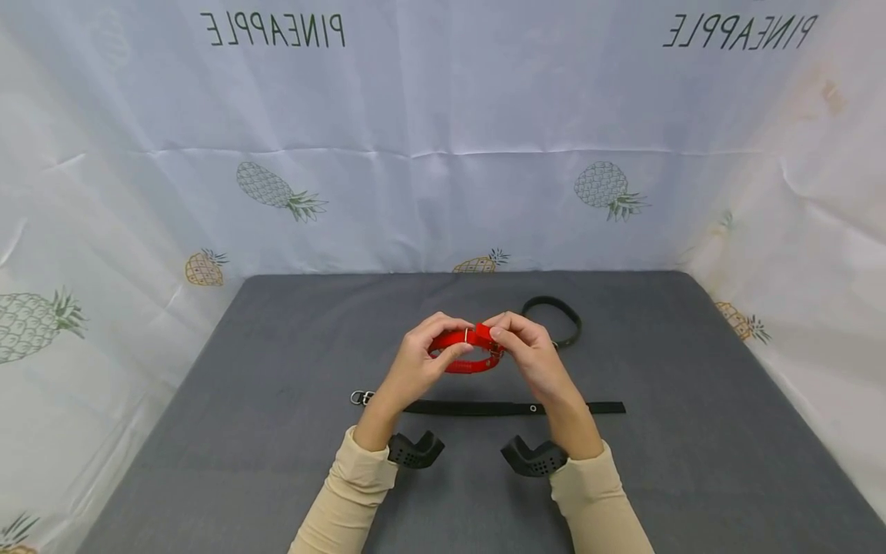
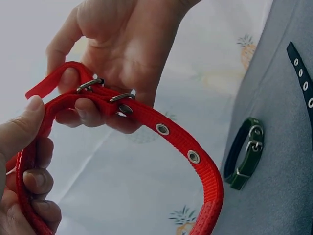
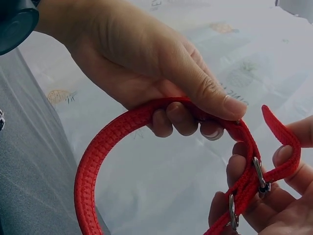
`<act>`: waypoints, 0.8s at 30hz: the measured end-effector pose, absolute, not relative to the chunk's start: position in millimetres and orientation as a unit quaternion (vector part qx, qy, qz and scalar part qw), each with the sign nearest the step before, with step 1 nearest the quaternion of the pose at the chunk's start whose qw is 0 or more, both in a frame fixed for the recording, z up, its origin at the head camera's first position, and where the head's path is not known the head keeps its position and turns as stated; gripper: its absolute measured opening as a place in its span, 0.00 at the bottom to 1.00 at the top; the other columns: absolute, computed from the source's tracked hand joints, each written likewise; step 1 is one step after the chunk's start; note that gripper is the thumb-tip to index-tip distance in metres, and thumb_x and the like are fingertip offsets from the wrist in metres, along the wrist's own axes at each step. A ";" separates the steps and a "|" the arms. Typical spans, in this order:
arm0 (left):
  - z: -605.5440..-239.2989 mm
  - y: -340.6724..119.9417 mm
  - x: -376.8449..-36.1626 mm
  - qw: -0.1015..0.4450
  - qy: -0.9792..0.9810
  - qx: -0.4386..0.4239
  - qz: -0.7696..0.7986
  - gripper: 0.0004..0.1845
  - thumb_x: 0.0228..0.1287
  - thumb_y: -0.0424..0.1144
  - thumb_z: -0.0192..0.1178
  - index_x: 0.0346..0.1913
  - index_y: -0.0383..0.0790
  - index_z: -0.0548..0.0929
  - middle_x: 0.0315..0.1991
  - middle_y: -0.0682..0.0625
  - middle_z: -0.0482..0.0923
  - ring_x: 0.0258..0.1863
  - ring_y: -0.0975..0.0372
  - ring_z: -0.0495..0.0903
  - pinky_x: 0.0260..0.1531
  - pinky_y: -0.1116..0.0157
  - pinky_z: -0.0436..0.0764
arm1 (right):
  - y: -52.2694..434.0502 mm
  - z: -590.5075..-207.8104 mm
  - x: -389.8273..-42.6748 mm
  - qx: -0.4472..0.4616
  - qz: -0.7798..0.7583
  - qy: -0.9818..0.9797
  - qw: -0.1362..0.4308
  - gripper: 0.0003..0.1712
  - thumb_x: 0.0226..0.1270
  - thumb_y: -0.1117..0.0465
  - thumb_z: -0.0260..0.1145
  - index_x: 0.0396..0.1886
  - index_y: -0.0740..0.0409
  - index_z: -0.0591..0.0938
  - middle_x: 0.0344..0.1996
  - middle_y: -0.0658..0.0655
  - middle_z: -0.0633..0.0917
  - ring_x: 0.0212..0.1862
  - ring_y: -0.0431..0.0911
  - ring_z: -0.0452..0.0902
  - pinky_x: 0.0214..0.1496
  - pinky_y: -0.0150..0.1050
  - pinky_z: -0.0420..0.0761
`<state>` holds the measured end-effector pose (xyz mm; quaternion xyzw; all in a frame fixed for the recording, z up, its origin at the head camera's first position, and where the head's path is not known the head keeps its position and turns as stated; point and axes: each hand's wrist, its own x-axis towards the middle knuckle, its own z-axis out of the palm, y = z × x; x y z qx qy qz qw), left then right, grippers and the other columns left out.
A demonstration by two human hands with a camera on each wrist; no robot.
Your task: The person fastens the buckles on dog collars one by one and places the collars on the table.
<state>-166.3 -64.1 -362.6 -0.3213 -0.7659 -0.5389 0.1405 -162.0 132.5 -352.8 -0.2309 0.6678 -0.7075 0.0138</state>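
Observation:
A red collar point(image 1: 471, 367) with metal eyelets is held up above the table, closed into a loop. My left hand point(image 1: 421, 360) grips its band, thumb on the outside and fingers curled inside, as the left wrist view shows. At the buckle point(image 2: 90, 85), my right hand point(image 1: 536, 360) holds the collar, its fingers around the buckle part. The strap's free end point(image 3: 279, 132) passes through the buckle and curls back between the right hand's fingers. Both hands are close together, a short stretch of band between them.
Below the hands, a black strap point(image 1: 477, 408) lies flat across the grey table point(image 1: 277, 346), buckle to the left. Behind the right hand lies a dark green collar point(image 1: 574, 319), buckled into a loop. A pineapple-print cloth point(image 1: 443, 208) hangs behind the table and along its sides.

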 end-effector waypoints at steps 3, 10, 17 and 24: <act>-361.8 -65.0 -166.2 0.144 -0.766 -0.322 -0.538 0.13 0.57 0.31 0.67 0.46 0.34 0.83 0.39 0.43 0.81 0.37 0.59 0.80 0.38 0.69 0.85 | 131.5 -351.4 -160.8 -0.235 -0.702 0.672 0.008 0.14 0.73 0.66 0.53 0.31 0.43 0.79 0.39 0.38 0.82 0.43 0.38 0.74 0.46 0.32 0.77; -361.6 -65.6 -166.3 0.151 -0.767 -0.328 -0.531 0.14 0.56 0.31 0.67 0.46 0.34 0.83 0.40 0.42 0.81 0.38 0.58 0.80 0.39 0.69 0.85 | 131.1 -351.1 -160.2 -0.242 -0.700 0.672 -0.003 0.14 0.71 0.68 0.54 0.28 0.46 0.77 0.38 0.39 0.82 0.42 0.38 0.74 0.44 0.31 0.78; -361.2 -66.4 -166.9 0.156 -0.764 -0.335 -0.529 0.16 0.53 0.27 0.68 0.47 0.33 0.84 0.39 0.42 0.82 0.38 0.58 0.80 0.38 0.69 0.85 | 130.4 -351.4 -160.4 -0.252 -0.702 0.666 0.001 0.12 0.71 0.66 0.56 0.28 0.49 0.76 0.38 0.39 0.82 0.42 0.38 0.74 0.43 0.31 0.78; -361.2 -66.8 -166.5 0.161 -0.764 -0.339 -0.525 0.15 0.54 0.30 0.69 0.46 0.34 0.84 0.39 0.43 0.83 0.38 0.59 0.79 0.38 0.69 0.85 | 129.6 -353.3 -160.8 -0.272 -0.704 0.656 -0.001 0.11 0.71 0.65 0.58 0.26 0.55 0.75 0.37 0.40 0.81 0.39 0.37 0.73 0.40 0.32 0.77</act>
